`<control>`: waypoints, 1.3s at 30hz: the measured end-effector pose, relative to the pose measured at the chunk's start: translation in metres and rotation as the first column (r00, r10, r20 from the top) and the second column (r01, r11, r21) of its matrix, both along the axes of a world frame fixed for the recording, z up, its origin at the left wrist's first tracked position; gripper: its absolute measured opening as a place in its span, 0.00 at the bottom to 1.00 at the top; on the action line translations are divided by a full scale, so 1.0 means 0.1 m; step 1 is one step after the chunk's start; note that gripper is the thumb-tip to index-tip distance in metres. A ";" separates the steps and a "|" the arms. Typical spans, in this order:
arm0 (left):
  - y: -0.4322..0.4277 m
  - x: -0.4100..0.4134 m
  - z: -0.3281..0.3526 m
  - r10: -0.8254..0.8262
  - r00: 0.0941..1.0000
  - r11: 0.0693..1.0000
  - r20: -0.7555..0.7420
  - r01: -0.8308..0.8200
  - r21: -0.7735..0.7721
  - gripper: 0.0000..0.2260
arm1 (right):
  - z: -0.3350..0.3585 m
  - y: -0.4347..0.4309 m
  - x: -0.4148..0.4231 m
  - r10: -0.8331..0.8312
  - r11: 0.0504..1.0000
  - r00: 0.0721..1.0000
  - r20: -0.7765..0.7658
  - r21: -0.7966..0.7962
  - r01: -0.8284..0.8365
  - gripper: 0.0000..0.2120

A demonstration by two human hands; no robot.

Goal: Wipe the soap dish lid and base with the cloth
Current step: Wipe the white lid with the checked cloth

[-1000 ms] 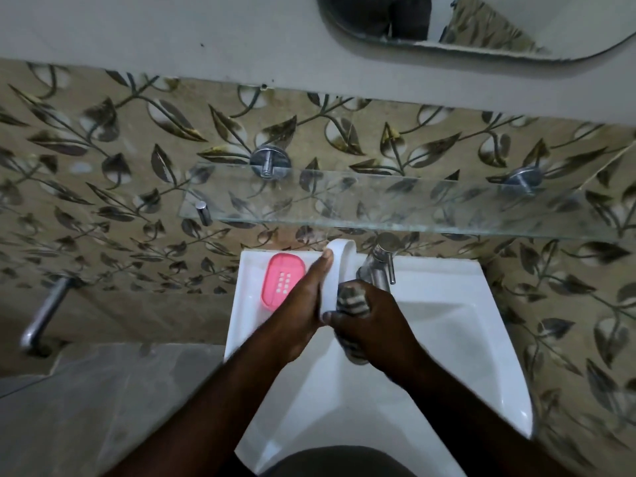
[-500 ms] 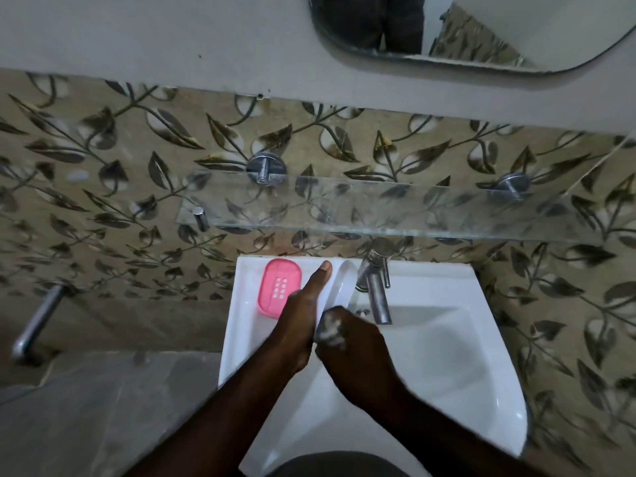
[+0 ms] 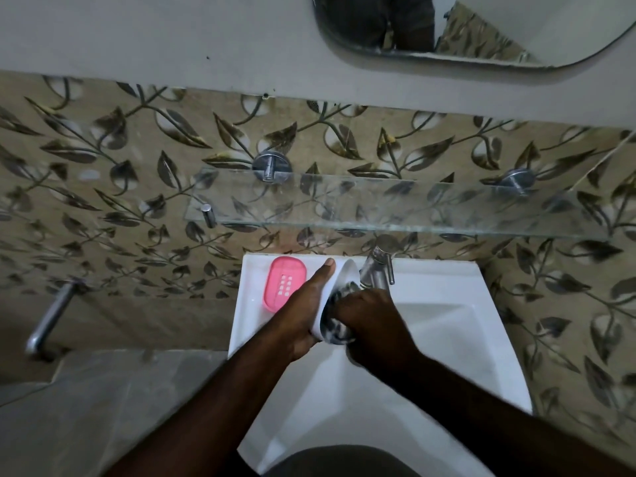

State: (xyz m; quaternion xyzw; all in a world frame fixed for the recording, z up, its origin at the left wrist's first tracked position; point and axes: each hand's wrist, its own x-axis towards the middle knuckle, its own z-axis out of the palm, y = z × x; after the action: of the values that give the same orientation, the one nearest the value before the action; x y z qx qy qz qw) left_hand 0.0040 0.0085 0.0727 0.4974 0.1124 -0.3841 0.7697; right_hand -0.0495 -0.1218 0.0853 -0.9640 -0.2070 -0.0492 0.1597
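Over the sink (image 3: 447, 321), the left hand (image 3: 303, 311) grips the white lid (image 3: 346, 275) on its edge, and the right hand (image 3: 368, 315) is closed on the cloth (image 3: 339, 330), rubbing inside. The lid may be wet and could slip and bang the sink. The pink base (image 3: 284, 282) sits at 9 o'clock from the lid, and a bump could knock it off the rim.

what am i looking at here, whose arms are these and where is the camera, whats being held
There is no machine here: these are a person's two bare arms. The one picture comes from a wide-angle camera worn on the person's head, looking forward and down over a white sink. The left hand holds a white soap dish piece tilted on edge, thumb along its rim. The right hand presses a dark striped cloth into it. A pink soap dish piece with small drain holes lies flat on the sink's back left corner. A metal tap stands behind the hands, below a glass shelf, patterned tiles and a mirror.
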 end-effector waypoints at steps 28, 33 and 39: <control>0.14 -0.05 -0.28 0.175 0.980 0.875 -0.097 -0.200 -0.440 0.33 | 0.30 -0.01 -0.16 0.023 -0.159 0.819 -0.573 0.807 0.569 0.17; 0.03 -0.11 -0.16 0.097 0.993 0.945 -0.071 -0.114 -0.307 0.31 | 0.26 0.24 0.03 -0.406 0.689 0.909 -0.094 0.622 0.372 0.16; 0.16 -0.12 -0.20 0.127 0.953 0.904 -0.274 -0.225 -0.364 0.37 | 0.03 0.28 -0.07 0.001 0.968 0.999 -0.032 0.251 0.007 0.19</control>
State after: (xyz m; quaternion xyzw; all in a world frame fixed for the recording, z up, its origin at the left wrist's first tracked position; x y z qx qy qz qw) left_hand -0.0079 0.0241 0.0529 0.2704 0.1718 -0.3853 0.8654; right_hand -0.0570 -0.0942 0.0881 -0.9369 -0.1951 -0.0597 0.2839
